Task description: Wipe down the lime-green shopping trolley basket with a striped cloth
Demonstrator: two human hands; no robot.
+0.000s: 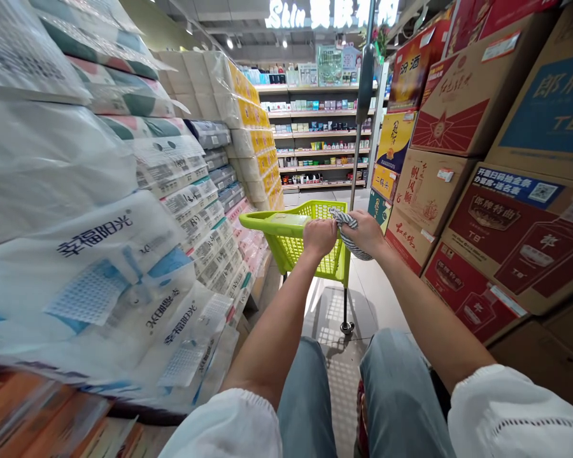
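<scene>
A lime-green plastic shopping cart [267, 221] with a latticed basket stands in front of me. My left hand [321, 236] is closed around the cart's near rim. Right beside it, my right hand [364, 233] is closed, with a thick grey-and-white striped rope [356, 248] running across its fingers and hanging in a loop below. What lies inside the right fist is partly hidden. A thin metal pole [356, 165] with a dark grip [365, 83] rises behind my right hand; its lower end is hidden.
Stacked white tissue packs [105, 248] line the left side, and yellow-fronted packs [248, 108] stand beyond. Liquor cartons [439, 121] are piled high on the right. Shelves [319, 132] of small boxes close the far end. Tiled floor [367, 292] runs between, with a cart wheel [347, 327] on it.
</scene>
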